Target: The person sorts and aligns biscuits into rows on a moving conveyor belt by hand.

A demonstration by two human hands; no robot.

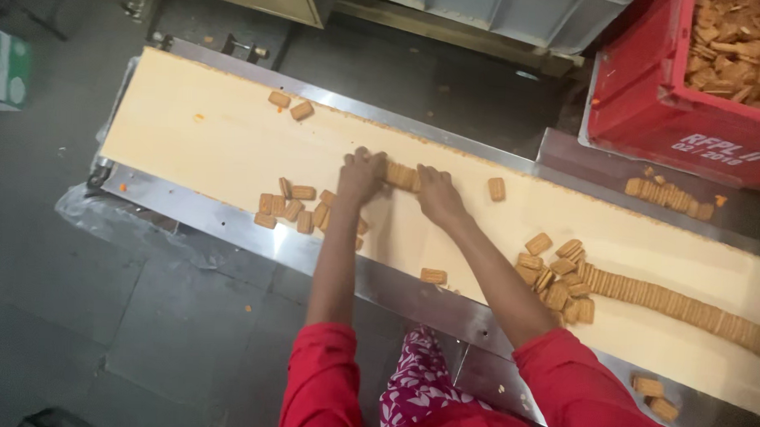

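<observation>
A short stack of tan rectangular biscuits (401,175) lies on edge on the cream conveyor belt (198,131). My left hand (361,176) presses against its left end and my right hand (435,194) against its right end, squeezing the row between them. Loose biscuits (294,209) lie scattered just left of my left wrist. A long standing row of biscuits (680,305) with a jumbled heap at its head (555,274) lies on the belt to my right.
A red crate (653,105) holding broken biscuits stands at the upper right, with a short biscuit row (667,197) on the steel ledge below it. Two biscuits (289,105) lie near the belt's far edge. A steel rail (344,267) borders the belt's near side.
</observation>
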